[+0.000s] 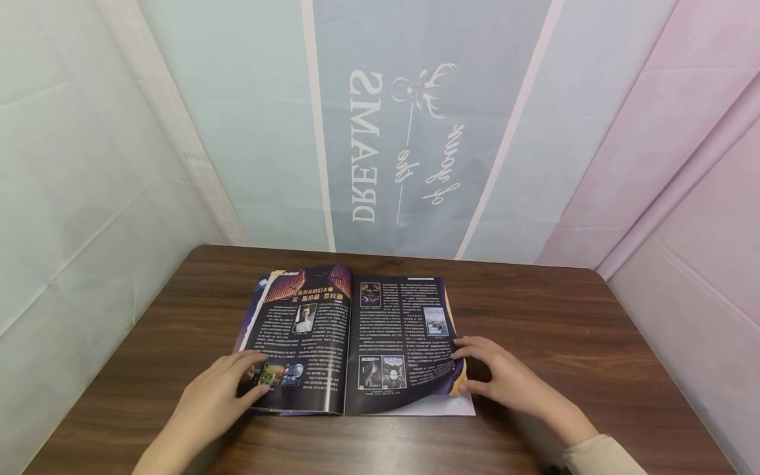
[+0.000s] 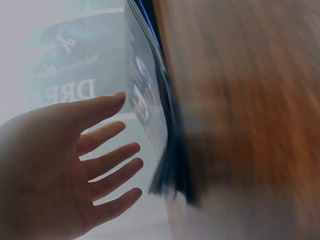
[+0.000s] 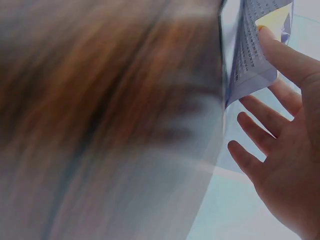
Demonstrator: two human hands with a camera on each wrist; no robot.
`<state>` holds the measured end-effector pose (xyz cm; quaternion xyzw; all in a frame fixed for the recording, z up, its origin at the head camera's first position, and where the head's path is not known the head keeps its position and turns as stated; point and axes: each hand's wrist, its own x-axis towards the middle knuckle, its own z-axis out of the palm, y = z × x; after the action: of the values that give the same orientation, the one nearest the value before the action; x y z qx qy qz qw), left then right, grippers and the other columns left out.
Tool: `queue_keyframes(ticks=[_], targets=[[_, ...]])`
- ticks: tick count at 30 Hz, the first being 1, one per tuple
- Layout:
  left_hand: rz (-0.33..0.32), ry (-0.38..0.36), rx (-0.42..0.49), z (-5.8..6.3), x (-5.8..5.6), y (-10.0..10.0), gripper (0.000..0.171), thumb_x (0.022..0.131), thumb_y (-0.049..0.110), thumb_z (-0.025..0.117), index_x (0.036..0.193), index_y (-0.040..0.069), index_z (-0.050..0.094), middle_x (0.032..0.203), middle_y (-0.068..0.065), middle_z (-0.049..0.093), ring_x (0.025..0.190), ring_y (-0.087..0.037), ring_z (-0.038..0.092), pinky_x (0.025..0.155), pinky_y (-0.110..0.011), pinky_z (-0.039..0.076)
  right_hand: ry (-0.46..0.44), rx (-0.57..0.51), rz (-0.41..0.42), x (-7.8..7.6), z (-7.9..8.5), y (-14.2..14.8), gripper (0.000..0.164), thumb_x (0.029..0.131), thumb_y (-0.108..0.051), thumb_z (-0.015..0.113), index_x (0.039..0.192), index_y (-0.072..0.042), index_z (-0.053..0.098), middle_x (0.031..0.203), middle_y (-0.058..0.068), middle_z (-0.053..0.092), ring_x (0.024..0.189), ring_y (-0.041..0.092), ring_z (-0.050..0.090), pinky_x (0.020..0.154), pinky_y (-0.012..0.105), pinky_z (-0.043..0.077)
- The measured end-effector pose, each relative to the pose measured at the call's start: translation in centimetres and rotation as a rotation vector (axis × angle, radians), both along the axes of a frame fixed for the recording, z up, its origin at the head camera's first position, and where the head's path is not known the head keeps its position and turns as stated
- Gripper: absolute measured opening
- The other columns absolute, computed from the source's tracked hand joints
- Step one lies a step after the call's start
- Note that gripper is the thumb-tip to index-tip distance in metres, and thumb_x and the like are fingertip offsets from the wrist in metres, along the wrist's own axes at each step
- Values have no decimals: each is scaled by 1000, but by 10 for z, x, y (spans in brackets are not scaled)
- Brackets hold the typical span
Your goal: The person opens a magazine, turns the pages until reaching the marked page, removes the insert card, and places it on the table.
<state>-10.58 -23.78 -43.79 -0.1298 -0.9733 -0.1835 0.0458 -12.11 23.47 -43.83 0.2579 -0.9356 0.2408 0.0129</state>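
Note:
An open magazine (image 1: 380, 336) with dark, printed pages lies on the wooden table. My left hand (image 1: 216, 396) is at the lower left of its left page, fingers spread and nearly straight. In the left wrist view the left hand (image 2: 65, 160) shows its fingertips close to the page face, gripping nothing. My right hand (image 1: 510, 376) pinches the right-hand page (image 1: 410, 330) at its outer edge, and the lower corner curls up off a lighter page below. In the right wrist view the right thumb lies on the page (image 3: 255, 60), the index finger goes behind it, and the other fingers are spread.
The brown wooden table (image 1: 594, 369) runs out on both sides of the magazine. A pale fabric backdrop (image 1: 273, 132) with mirrored lettering rises behind the table's far edge. Light fabric walls (image 1: 77, 198) stand at left and right.

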Motion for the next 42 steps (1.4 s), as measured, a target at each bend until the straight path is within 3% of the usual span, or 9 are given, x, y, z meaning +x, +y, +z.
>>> queue_keyframes(ticks=[5, 9, 12, 16, 22, 33, 39, 42], targets=[[-36, 79, 69, 6, -4, 19, 44, 84, 27, 80, 125, 16, 66, 128, -7, 65, 114, -32, 62, 86, -57, 53, 104, -58, 2, -6, 3, -4, 40, 77, -16, 86, 112, -17, 68, 130, 6, 61, 124, 29, 54, 99, 49, 47], [-64, 126, 124, 9, -8, 36, 41, 85, 27, 80, 124, 18, 67, 126, -4, 66, 106, -25, 65, 87, -54, 54, 168, -120, 21, -10, 7, -9, 40, 75, -15, 86, 110, -17, 68, 128, 6, 62, 122, 29, 55, 105, 28, 41], [-96, 171, 155, 11, -10, 49, 42, 84, 27, 81, 122, 18, 68, 125, -4, 66, 105, -23, 66, 89, -51, 54, 180, -186, 38, -12, 11, -15, 40, 75, -14, 86, 110, -15, 67, 127, 7, 62, 122, 29, 54, 107, 14, 31], [-151, 235, 194, 14, -12, 68, 43, 82, 26, 82, 122, 18, 68, 124, -2, 67, 112, -23, 63, 93, -50, 52, 177, -263, 43, -14, 17, -23, 41, 74, -11, 87, 110, -14, 67, 127, 8, 62, 123, 27, 53, 106, 11, 30], [-245, 291, 244, 18, -13, 96, 44, 85, 30, 80, 125, 21, 65, 125, 3, 66, 114, -17, 62, 96, -43, 52, 173, -332, 27, -14, 29, -36, 41, 74, -10, 87, 110, -15, 67, 131, 8, 60, 127, 27, 50, 108, 13, 30], [-381, 244, 335, 32, -7, 135, 54, 87, 35, 77, 137, 24, 57, 134, 2, 60, 124, -16, 56, 100, -42, 50, 185, -395, 41, -14, 47, -62, 46, 74, -10, 87, 115, -11, 67, 134, 9, 59, 133, 30, 45, 113, 19, 27], [-405, 254, 395, 35, -7, 147, 55, 86, 32, 78, 136, 21, 58, 134, 4, 60, 123, -15, 57, 99, -42, 50, 163, -398, 34, -12, 55, -73, 46, 76, -15, 86, 117, -12, 67, 138, 3, 57, 138, 30, 40, 111, 56, 34], [-411, 270, 418, 35, -6, 150, 53, 87, 31, 78, 136, 22, 58, 133, 5, 61, 122, -14, 57, 99, -41, 51, 156, -404, 38, -11, 58, -77, 45, 76, -16, 86, 116, -11, 67, 138, 4, 57, 139, 31, 38, 109, 62, 33]])
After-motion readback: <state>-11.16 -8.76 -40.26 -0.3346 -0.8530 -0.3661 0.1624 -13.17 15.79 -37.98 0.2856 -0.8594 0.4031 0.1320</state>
